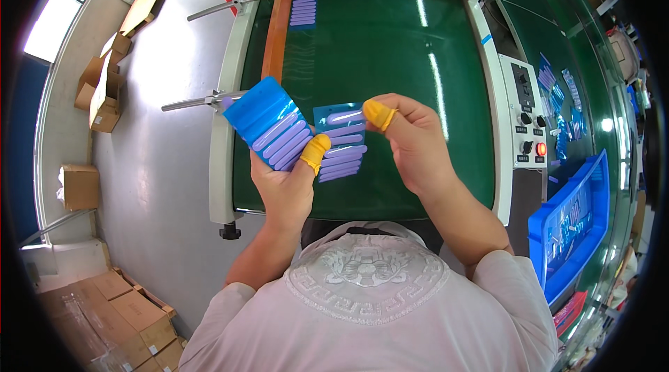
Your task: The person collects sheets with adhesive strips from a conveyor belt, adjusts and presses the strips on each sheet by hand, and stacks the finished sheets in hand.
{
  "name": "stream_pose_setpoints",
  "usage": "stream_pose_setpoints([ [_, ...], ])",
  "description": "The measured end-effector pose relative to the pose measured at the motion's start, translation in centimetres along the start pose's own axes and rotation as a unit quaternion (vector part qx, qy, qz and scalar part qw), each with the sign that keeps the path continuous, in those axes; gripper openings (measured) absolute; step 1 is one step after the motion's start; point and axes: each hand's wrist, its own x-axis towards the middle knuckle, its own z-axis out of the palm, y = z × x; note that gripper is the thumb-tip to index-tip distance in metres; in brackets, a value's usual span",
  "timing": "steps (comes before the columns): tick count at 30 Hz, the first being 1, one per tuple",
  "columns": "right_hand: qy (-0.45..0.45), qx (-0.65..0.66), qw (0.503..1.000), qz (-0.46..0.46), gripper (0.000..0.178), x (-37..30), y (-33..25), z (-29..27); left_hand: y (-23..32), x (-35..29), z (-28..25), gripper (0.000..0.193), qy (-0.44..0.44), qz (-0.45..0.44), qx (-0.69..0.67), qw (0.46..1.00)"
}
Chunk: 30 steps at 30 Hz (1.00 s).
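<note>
Left packet: just nearside of wooden bar's [277, 31] end, slanted; left hand [280, 187] clamps left packet [261, 113].
Right packet [341, 141]: right of bar's near end, roughly parallel; right hand [417, 138] nearer, pinching top corner.

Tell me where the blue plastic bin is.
In the head view, the blue plastic bin sits at the lower right, below the control panel and beside the person's right sleeve.

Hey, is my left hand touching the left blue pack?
Touching. The head view shows the left hand gripping the left blue pack, its yellow-covered thumb over the pack's edge.
</note>
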Motion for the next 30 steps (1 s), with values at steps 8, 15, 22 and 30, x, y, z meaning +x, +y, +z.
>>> stream_pose_setpoints([
  [8,0.011,0.009,1.000,0.026,0.009,0.4,1.0,0.5,0.0,-0.2,-0.2,0.044,-0.021,-0.023,0.012,0.999],
  [15,0.043,-0.034,0.998,-0.015,0.007,0.1,1.3,1.3,-0.1,-0.2,-0.2,0.044,-0.022,-0.019,0.000,1.000],
  [22,0.030,-0.072,0.995,-0.068,0.005,0.4,1.9,1.0,-0.5,-0.2,0.0,0.036,-0.002,0.007,0.005,1.000],
  [30,0.028,0.035,0.999,-0.030,0.010,1.5,0.1,-1.7,-0.1,0.2,-0.3,0.037,0.015,-0.023,-0.022,0.999],
])
